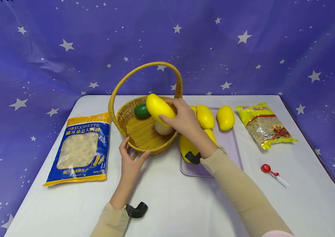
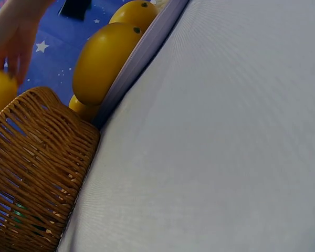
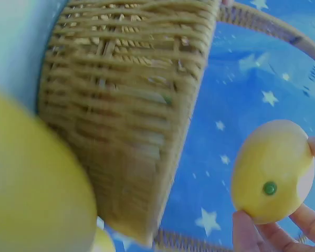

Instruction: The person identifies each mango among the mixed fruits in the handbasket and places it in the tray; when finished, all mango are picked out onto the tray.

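My right hand [image 1: 186, 119] grips a yellow mango [image 1: 159, 109], fingers and thumb around it, above the right side of a woven wicker basket [image 1: 139, 131]. In the right wrist view, the mango [image 3: 273, 173] shows its green stem dot, held clear of the basket rim. My left hand [image 1: 130, 163] holds the basket's front-left rim, thumb spread along the front wall. Inside the basket lie a dark green oval fruit [image 1: 141, 111] and a pale beige round item [image 1: 164, 128], partly hidden beneath the mango. The left wrist view shows the basket's side [image 2: 39, 168], but not the left hand.
Right of the basket, several more mangoes [image 1: 225, 118] lie on a lilac tray [image 1: 229, 148]. A blue orecchiette bag [image 1: 80, 151] is at left, a yellow food bag [image 1: 265, 125] at right. Nearer on the right lies a red lollipop [image 1: 269, 169]. The basket's tall handle [image 1: 146, 65] arches over it.
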Demonstrator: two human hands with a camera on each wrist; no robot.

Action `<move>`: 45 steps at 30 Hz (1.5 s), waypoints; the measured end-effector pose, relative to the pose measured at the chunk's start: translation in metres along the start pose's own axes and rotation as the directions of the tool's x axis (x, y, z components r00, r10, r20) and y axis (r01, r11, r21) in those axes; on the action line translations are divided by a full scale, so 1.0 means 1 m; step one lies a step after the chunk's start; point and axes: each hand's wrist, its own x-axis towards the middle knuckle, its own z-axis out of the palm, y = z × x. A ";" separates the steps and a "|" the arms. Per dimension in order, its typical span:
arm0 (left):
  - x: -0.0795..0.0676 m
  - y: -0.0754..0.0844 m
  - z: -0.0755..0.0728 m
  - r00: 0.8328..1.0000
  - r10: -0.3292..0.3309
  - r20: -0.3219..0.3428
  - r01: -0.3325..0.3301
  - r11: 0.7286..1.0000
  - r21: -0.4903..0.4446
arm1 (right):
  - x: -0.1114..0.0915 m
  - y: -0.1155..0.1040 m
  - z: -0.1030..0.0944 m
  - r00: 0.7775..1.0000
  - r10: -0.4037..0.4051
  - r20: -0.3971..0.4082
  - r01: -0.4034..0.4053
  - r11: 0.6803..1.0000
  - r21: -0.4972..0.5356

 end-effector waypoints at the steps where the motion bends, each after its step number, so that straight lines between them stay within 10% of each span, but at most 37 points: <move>1: 0.000 -0.001 -0.001 1.000 0.001 0.002 -0.001 1.000 -0.004 | -0.004 0.002 -0.006 1.000 0.006 -0.010 -0.006 1.000 0.011; 10: -0.001 -0.002 -0.005 1.000 0.008 -0.021 -0.009 0.999 -0.042 | -0.044 0.035 -0.051 0.980 0.074 -0.184 -0.070 0.997 0.024; 20: 0.002 -0.005 -0.001 1.000 0.004 -0.012 -0.005 0.998 -0.070 | -0.098 0.082 -0.091 0.900 0.134 -0.415 -0.170 0.984 -0.051; 32: 0.002 -0.006 0.001 0.999 0.021 -0.024 -0.022 0.997 -0.076 | -0.148 0.119 -0.082 0.856 0.349 -0.381 -0.395 0.917 -0.049; 45: 0.002 -0.005 0.003 0.999 0.031 -0.022 -0.032 0.997 -0.065 | -0.152 0.131 -0.059 0.835 0.445 -0.325 -0.493 0.866 -0.081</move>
